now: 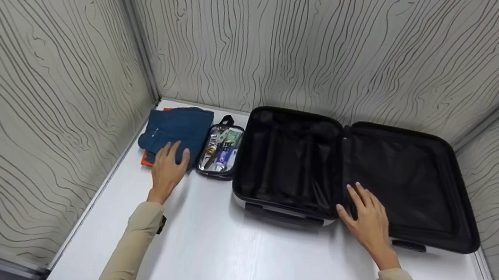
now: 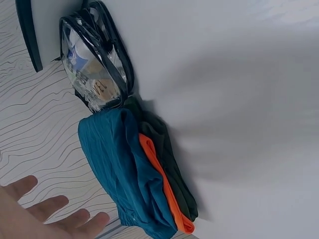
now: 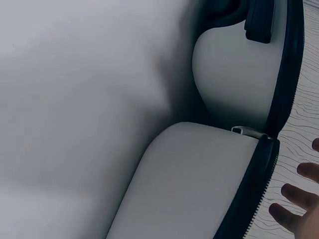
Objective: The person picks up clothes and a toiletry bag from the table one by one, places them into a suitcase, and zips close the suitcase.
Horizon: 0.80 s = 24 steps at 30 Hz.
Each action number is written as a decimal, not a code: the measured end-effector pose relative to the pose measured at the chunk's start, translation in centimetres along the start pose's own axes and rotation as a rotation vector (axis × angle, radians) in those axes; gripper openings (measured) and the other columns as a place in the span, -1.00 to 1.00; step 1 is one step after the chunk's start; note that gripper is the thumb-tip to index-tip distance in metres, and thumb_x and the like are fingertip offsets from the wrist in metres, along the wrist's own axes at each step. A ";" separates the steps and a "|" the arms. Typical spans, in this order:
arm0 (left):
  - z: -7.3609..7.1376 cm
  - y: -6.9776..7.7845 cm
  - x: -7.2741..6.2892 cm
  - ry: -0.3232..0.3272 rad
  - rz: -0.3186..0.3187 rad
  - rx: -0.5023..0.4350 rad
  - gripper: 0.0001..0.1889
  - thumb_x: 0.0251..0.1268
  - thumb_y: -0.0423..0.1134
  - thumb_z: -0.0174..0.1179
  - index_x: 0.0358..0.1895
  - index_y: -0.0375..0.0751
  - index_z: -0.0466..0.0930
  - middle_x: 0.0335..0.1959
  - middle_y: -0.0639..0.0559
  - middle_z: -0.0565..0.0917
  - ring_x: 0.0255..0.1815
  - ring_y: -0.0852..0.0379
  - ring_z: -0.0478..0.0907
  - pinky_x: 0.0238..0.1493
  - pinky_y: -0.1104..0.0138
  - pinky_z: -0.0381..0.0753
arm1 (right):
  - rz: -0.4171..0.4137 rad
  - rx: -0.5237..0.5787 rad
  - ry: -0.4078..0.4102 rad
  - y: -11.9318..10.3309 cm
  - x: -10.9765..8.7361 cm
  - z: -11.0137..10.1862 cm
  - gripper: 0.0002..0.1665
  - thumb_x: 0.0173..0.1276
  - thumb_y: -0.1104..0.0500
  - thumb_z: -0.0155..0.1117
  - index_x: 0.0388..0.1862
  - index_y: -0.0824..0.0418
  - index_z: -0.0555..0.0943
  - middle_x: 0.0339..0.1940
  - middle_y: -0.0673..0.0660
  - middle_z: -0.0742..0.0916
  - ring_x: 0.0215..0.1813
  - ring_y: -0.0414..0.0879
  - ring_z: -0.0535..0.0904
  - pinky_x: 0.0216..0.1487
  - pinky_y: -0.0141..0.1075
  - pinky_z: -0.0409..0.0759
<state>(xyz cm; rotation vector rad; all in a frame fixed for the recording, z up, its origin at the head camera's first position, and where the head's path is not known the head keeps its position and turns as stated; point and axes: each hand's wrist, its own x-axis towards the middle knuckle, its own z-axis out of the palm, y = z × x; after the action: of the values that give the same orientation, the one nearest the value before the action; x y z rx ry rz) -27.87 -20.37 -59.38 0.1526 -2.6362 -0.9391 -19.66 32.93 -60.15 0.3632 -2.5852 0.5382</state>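
My left hand [image 1: 168,168], fingers spread, hovers over the near edge of a stack of folded clothes, holding nothing. A teal folded garment [image 1: 179,126] tops that stack, with an orange one [image 2: 162,174] and a dark green one [image 2: 177,184] beneath it. Just right of the stack lies a clear toiletry pouch [image 1: 221,151] with black trim, a tube and other small items visible inside. A suitcase [image 1: 287,163] lies opened flat, both black-lined halves facing up. Above its near edge by the hinge, my right hand [image 1: 368,219] is loosely spread and grips nothing.
Everything lies on a white table [image 1: 240,253]. Wood-patterned panels [image 1: 313,48] enclose the back and sides. The suitcase's carry handle [image 1: 285,216] sticks out toward me from the left half, and its right half [image 1: 402,177] reaches almost to the right panel.
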 end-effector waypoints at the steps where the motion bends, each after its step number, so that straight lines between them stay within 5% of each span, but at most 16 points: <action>1: 0.0 0.0 0.0 -0.002 -0.003 0.000 -0.40 0.49 0.14 -0.02 0.38 -0.19 0.43 0.39 -0.35 0.35 0.40 -0.36 0.23 0.34 -0.20 0.20 | 0.000 0.001 -0.002 0.0 0.1 0.2 -0.23 0.24 -0.07 0.39 0.40 0.16 0.47 0.40 0.28 0.46 0.32 0.34 0.36 0.26 0.25 0.26; 24: 0.2 -0.3 0.4 0.022 -0.035 -0.037 -0.40 0.49 0.12 -0.01 0.37 -0.24 0.43 0.35 -0.37 0.40 0.35 -0.34 0.31 0.31 -0.18 0.26 | 0.111 0.045 -0.134 0.1 0.0 2.4 -0.20 0.37 -0.08 0.30 0.48 0.23 0.34 0.50 0.28 0.33 0.43 0.33 0.20 0.22 0.30 0.28</action>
<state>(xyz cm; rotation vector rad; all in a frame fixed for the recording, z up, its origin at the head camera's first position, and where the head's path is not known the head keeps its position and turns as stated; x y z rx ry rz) -28.32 -20.59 -59.65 0.2000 -2.6028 -0.9910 -20.61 32.04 -62.11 0.2810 -2.7383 0.6317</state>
